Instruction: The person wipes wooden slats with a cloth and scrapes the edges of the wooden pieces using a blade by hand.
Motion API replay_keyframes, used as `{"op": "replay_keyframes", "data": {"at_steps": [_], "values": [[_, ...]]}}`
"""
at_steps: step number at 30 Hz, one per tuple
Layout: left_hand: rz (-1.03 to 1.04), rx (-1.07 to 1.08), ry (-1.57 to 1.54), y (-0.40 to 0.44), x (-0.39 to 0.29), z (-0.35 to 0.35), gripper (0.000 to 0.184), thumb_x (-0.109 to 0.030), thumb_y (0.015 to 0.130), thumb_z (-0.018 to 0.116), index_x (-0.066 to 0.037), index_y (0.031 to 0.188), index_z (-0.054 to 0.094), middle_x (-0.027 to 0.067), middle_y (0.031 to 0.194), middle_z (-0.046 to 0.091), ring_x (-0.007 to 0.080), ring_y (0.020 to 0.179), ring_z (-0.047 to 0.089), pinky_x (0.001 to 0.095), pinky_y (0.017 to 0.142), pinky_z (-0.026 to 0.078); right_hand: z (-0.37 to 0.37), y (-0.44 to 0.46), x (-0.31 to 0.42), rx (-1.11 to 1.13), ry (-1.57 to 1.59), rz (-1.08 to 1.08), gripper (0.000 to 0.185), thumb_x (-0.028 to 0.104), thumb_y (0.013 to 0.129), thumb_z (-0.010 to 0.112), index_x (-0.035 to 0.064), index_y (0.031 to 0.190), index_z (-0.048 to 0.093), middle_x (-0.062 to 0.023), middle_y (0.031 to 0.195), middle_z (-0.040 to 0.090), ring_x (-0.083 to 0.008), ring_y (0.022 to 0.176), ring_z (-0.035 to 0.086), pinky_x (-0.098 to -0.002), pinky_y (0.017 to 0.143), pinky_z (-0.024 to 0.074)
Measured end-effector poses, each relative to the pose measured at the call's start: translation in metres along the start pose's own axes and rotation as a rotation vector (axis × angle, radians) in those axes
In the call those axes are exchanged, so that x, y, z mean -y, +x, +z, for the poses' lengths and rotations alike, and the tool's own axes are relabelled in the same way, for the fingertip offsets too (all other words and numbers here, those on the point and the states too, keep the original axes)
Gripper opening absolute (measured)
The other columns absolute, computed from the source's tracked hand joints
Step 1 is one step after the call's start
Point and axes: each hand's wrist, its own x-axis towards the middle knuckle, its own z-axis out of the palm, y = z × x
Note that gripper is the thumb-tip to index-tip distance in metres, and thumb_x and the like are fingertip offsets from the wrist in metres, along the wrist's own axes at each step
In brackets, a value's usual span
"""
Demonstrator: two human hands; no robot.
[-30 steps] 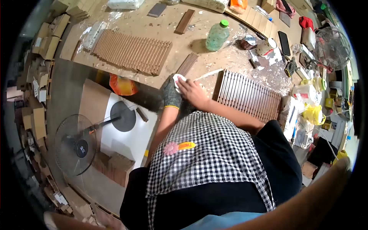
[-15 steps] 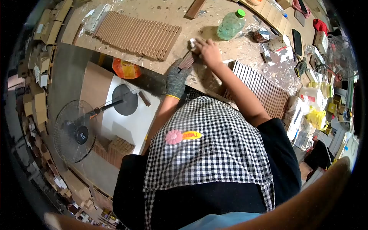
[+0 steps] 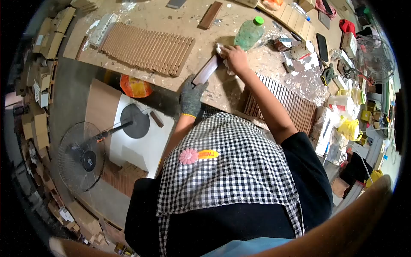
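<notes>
My left hand [image 3: 191,96], in a dark grey knit glove with a yellow cuff edge, is closed around the near end of a short wooden strip [image 3: 206,71]. The strip's upper face looks pale and shiny under the light. At its far end my bare right hand [image 3: 234,59] grips a crumpled white cloth [image 3: 220,48], much of it hidden under the fingers. A green-capped clear bottle [image 3: 249,34] stands just beyond that hand. Left of the hands lies a long row of brown wooden strips [image 3: 145,48]; another row of strips [image 3: 284,103] sits beneath my right forearm.
The worktable [image 3: 171,13] is spattered with paint. A loose wood piece [image 3: 210,15] lies at the back. Rightward are a white cup [image 3: 303,50], a phone [image 3: 322,47] and a dark glove [image 3: 327,74]. A standing fan [image 3: 83,156] is on the floor at left.
The strip has turned so that a pale, shiny face shows instead of a dark one. The cloth hand remains by its far end. The whole view has shifted slightly.
</notes>
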Motion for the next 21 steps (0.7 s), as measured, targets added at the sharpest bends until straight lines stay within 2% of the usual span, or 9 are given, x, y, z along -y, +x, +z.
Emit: {"op": "replay_keyframes", "data": {"at_steps": [3, 7, 9, 10, 11, 12, 15, 17, 21], "values": [[-0.003, 0.091, -0.133, -0.009, -0.020, 0.000, 0.040, -0.009, 0.079, 0.064, 0.003, 0.116, 0.058, 0.0083, 0.099, 0.063, 0.0162, 0.087, 0.057, 0.0289, 0.079, 0.047, -0.072, -0.011, 0.021, -0.351, 0.264, -0.121, 0.047, 0.007, 0.079, 0.061, 0.0140, 0.125, 0.059, -0.0080, 0.114, 0.063, -0.0266, 0.098, 0.056, -0.0345, 0.084, 0.0471], [-0.065, 0.170, -0.224, -0.003, -0.013, -0.009, 0.047, -0.008, 0.081, 0.067, 0.005, 0.123, 0.051, 0.0118, 0.108, 0.060, 0.0172, 0.090, 0.058, 0.0282, 0.082, 0.050, -0.168, 0.008, 0.000, -0.826, -0.080, 0.049, 0.037, 0.014, 0.081, 0.064, 0.0102, 0.118, 0.061, -0.0116, 0.121, 0.059, -0.0272, 0.096, 0.055, -0.0390, 0.081, 0.0458], [0.010, 0.082, 0.049, -0.009, -0.025, -0.005, 0.047, -0.008, 0.081, 0.068, 0.005, 0.123, 0.051, 0.0130, 0.108, 0.060, 0.0185, 0.090, 0.059, 0.0290, 0.082, 0.052, -0.160, 0.022, -0.034, -0.744, -0.190, 0.077, 0.036, 0.018, 0.080, 0.064, 0.0098, 0.116, 0.061, -0.0140, 0.116, 0.059, -0.0303, 0.095, 0.054, -0.0393, 0.081, 0.0447], [-0.060, 0.074, -0.245, -0.009, -0.011, -0.005, 0.045, -0.006, 0.082, 0.068, 0.005, 0.122, 0.052, 0.0141, 0.108, 0.061, 0.0205, 0.091, 0.059, 0.0293, 0.082, 0.052, -0.152, 0.022, -0.045, -0.437, -0.129, 0.102, 0.039, 0.018, 0.080, 0.064, 0.0099, 0.117, 0.060, -0.0157, 0.111, 0.059, -0.0322, 0.096, 0.053, -0.0377, 0.083, 0.0439], [0.049, 0.114, -0.122, -0.007, -0.011, -0.006, 0.039, -0.004, 0.083, 0.066, 0.006, 0.119, 0.054, 0.0139, 0.106, 0.062, 0.0214, 0.091, 0.059, 0.0297, 0.082, 0.051, -0.130, 0.023, -0.055, -0.491, -0.245, 0.039, 0.042, 0.019, 0.079, 0.064, 0.0080, 0.119, 0.058, -0.0157, 0.110, 0.057, -0.0311, 0.097, 0.052, -0.0384, 0.083, 0.0445], [0.028, 0.067, -0.094, -0.006, -0.014, 0.000, 0.028, -0.007, 0.080, 0.063, 0.002, 0.107, 0.062, 0.0069, 0.089, 0.062, 0.0134, 0.077, 0.055, 0.0274, 0.068, 0.049, -0.122, 0.022, -0.059, -0.550, -0.192, -0.032, 0.046, 0.023, 0.079, 0.067, 0.0060, 0.120, 0.056, -0.0154, 0.112, 0.056, -0.0309, 0.096, 0.052, -0.0392, 0.085, 0.0443], [0.058, 0.085, -0.130, -0.005, -0.014, -0.002, 0.025, -0.006, 0.078, 0.065, 0.003, 0.101, 0.063, 0.0052, 0.084, 0.061, 0.0136, 0.075, 0.055, 0.0283, 0.067, 0.048, -0.136, 0.023, -0.054, -0.626, -0.216, 0.007, 0.052, 0.040, 0.077, 0.071, 0.0067, 0.114, 0.058, -0.0118, 0.108, 0.058, -0.0303, 0.095, 0.052, -0.0400, 0.083, 0.0432], [-0.019, 0.108, -0.254, 0.002, -0.011, -0.003, 0.029, -0.004, 0.077, 0.067, 0.005, 0.105, 0.061, 0.0065, 0.087, 0.061, 0.0142, 0.076, 0.055, 0.0293, 0.069, 0.048, -0.111, 0.042, -0.068, -0.576, -0.324, 0.087, 0.041, 0.036, 0.082, 0.064, 0.0037, 0.106, 0.054, -0.0143, 0.100, 0.054, -0.0314, 0.094, 0.052, -0.0417, 0.082, 0.0424], [-0.020, 0.130, -0.402, 0.005, 0.000, -0.005, 0.041, -0.004, 0.081, 0.067, 0.008, 0.118, 0.053, 0.0115, 0.098, 0.060, 0.0150, 0.086, 0.054, 0.0284, 0.077, 0.050, -0.107, 0.061, -0.067, -0.472, -0.001, -0.017, 0.031, 0.026, 0.085, 0.062, 0.0006, 0.097, 0.050, -0.0211, 0.095, 0.052, -0.0371, 0.087, 0.053, -0.0423, 0.073, 0.0441]]}}
